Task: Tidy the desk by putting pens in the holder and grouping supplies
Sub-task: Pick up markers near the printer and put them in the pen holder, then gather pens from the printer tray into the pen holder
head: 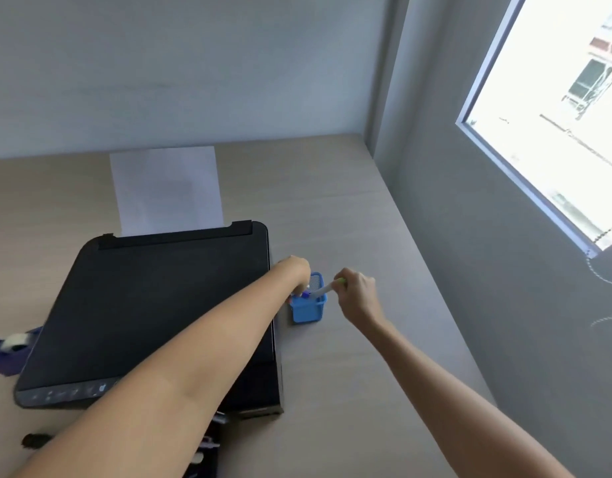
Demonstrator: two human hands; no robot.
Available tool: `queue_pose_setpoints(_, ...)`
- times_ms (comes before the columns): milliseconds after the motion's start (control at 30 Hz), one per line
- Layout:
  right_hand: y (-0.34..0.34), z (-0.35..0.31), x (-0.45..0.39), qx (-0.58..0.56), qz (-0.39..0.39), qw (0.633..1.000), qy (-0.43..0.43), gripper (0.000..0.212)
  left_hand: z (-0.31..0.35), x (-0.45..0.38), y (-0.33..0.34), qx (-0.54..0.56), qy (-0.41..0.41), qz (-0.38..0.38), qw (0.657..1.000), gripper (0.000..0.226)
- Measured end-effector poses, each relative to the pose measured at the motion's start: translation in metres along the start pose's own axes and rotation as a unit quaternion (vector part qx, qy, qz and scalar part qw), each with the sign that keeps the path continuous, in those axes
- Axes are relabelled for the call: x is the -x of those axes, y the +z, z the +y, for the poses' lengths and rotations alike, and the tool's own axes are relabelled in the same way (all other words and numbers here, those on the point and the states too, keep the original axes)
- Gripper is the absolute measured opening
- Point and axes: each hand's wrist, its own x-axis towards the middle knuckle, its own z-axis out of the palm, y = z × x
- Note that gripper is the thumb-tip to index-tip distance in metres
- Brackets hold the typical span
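A white pen with a green end is pinched in the right hand, its tip lowered into the blue holder, which is set on the desk between both hands. The holder's near rim is gripped by the left hand, just beside the black printer.

My only view rides on the head, looking forward and down across the surface toward the corner wall, arms near.
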Motion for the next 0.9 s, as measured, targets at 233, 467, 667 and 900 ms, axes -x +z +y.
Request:
queue_pose_setpoints(233, 0.019, 0.002, -0.022, 0.028, -0.084, 0.996, -0.001, 0.016, -0.003, -0.03, 0.0, -0.062, 0.035, 0.012, 0.997, 0.044)
queue_pose_setpoints(467, 0.01, 0.006, -0.007, 0.033, -0.087, 0.996, -0.017, 0.026, -0.011, -0.009, 0.001, -0.093, 0.088, 0.099, 0.987, 0.04)
queue_pose_setpoints(667, -0.021, -0.026, 0.047, -0.003, 0.03, 0.995, -0.098, 0.026, -0.071, 0.09, -0.001, 0.071, 0.194, 0.218, 0.954, 0.039)
queue_pose_setpoints(900, 0.012, -0.078, 0.169, -0.05, 0.052, 0.938, -0.339, 0.015, -0.22, 0.198, 0.098, 0.2, 0.122, 0.166, 0.958, 0.006)
